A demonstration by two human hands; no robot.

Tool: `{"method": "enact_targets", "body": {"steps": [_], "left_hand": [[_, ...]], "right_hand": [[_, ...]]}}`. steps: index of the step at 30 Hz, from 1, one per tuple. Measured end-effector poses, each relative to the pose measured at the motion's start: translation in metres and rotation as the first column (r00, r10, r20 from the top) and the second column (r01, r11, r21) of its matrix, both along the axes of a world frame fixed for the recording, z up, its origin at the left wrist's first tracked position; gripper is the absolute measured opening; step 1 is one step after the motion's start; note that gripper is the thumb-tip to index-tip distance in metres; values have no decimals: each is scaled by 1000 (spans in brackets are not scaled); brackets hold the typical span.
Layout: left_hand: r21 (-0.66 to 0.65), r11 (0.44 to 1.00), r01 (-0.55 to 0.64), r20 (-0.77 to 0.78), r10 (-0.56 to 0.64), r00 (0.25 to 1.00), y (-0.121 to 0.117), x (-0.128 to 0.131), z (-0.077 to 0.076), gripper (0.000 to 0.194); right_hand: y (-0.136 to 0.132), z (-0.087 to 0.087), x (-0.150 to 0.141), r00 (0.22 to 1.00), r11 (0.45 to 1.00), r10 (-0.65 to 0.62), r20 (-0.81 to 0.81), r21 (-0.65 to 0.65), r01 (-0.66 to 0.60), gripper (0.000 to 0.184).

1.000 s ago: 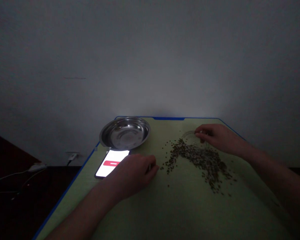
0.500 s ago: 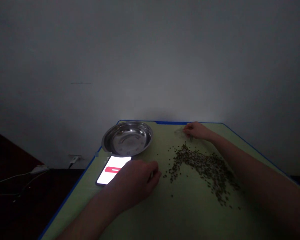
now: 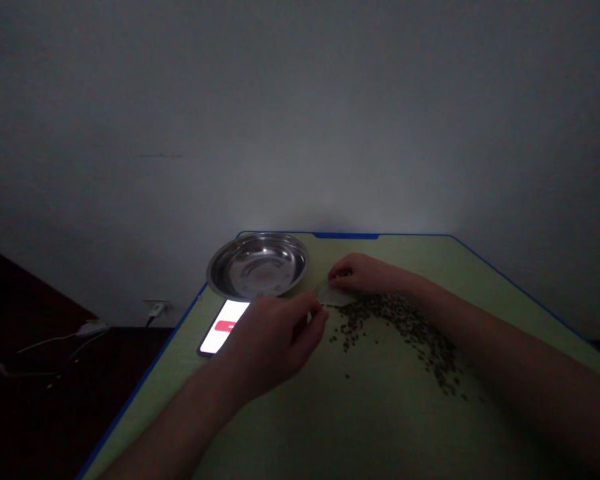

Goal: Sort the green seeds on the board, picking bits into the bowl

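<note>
My right hand is closed, pinching a thin see-through piece that looks like plastic, perhaps a small bag or a lid. It lies low over the table at the left end of a spread of small dark seeds or beans. My left hand is in a pinch, thumb and finger close together near the lower left edge of that clear piece. What sits between those fingertips, if anything, I cannot make out. Under the left wrist lies a lit phone, partly covered.
A shiny steel basin stands at the back left of the light green table, which has a blue rim. Behind it rises a grey wall. Cables and a plug are at the lower left by the wall.
My right hand has brought the clear piece left and nearer, from the table's back to the seeds' left end. My left hand has risen slightly toward it. The view has shifted a little.
</note>
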State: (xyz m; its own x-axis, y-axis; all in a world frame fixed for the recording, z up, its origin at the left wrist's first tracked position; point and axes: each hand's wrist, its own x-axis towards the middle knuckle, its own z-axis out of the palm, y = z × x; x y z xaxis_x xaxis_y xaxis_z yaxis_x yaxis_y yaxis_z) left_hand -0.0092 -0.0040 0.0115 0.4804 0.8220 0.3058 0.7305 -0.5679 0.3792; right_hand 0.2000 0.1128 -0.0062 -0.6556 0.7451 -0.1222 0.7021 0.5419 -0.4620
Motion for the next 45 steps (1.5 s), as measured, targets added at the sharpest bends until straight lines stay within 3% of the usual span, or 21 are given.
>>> {"method": "enact_targets", "body": {"steps": [4, 9, 19, 22, 25, 30, 37, 45], "left_hand": [[75, 997, -10, 54, 6, 999, -1, -1, 0, 24], [75, 997, -7, 48, 4, 999, -1, -3, 1, 25], [103, 994, 26, 101, -37, 994, 0, 1, -2, 22], [117, 992, 44, 107, -56, 993, 1, 0, -3, 20], [120, 992, 38, 85, -49, 995, 2, 0, -2, 23], [110, 993, 50, 84, -60, 995, 2, 1, -2, 22], [94, 994, 57, 90, -66, 994, 1, 1, -3, 21], [74, 996, 50, 80, -56, 995, 2, 3, -3, 22]], "right_hand": [[-17, 5, -11, 994, 995, 96, -42, 6, -96, 16], [-43, 12, -17, 981, 983, 180, -71, -8, -181, 20], [-87, 19, 6, 956, 955, 275, -101, -89, -284, 18], [-94, 24, 18, 967, 974, 219, -128, -28, -224, 18], [-107, 30, 35, 989, 995, 75, -126, 79, -66, 17], [-141, 26, 69, 980, 973, -160, -116, 146, 177, 27], [-155, 1, 89, 982, 973, -170, -83, 144, 181, 26], [-154, -7, 72, 989, 984, -137, -63, 104, 143, 22]]}}
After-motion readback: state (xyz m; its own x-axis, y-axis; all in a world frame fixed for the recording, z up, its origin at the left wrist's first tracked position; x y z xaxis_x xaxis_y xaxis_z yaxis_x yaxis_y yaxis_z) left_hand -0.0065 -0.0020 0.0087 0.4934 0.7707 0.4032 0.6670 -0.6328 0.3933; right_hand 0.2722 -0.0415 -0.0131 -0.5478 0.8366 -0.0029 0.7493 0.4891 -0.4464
